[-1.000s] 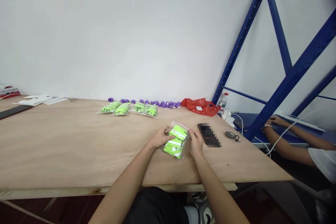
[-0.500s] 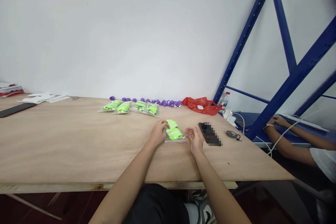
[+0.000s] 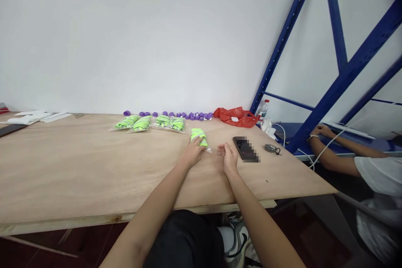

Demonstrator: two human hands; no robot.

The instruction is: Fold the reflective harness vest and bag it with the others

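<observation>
A clear bag holding a folded neon-yellow item with pale reflective stripes (image 3: 198, 132) lies flat on the table in front of me. My left hand (image 3: 194, 153) rests over its near left part, fingers stretched out and touching it; that part of the bag is hidden. To the right, my right hand (image 3: 229, 157) sits on the table with its palm turned inward. Its fingers are loosely bent, apart from the bag, with nothing in them. A dark phone (image 3: 245, 149), partly pixelated, lies just beyond the right hand.
Several similar neon bags (image 3: 142, 124) lie farther back, before a row of small purple rolls (image 3: 192, 116). A red plastic bag (image 3: 235, 117), a bottle (image 3: 263, 110) and a round dark object (image 3: 271, 148) are at right. Beyond the blue rack (image 3: 326, 92) are another person's arms (image 3: 333, 150).
The neon bag has slid a little away from me. My left hand has shifted from its left side onto its near part. The right hand stays beside it, and the view has shifted slightly.
</observation>
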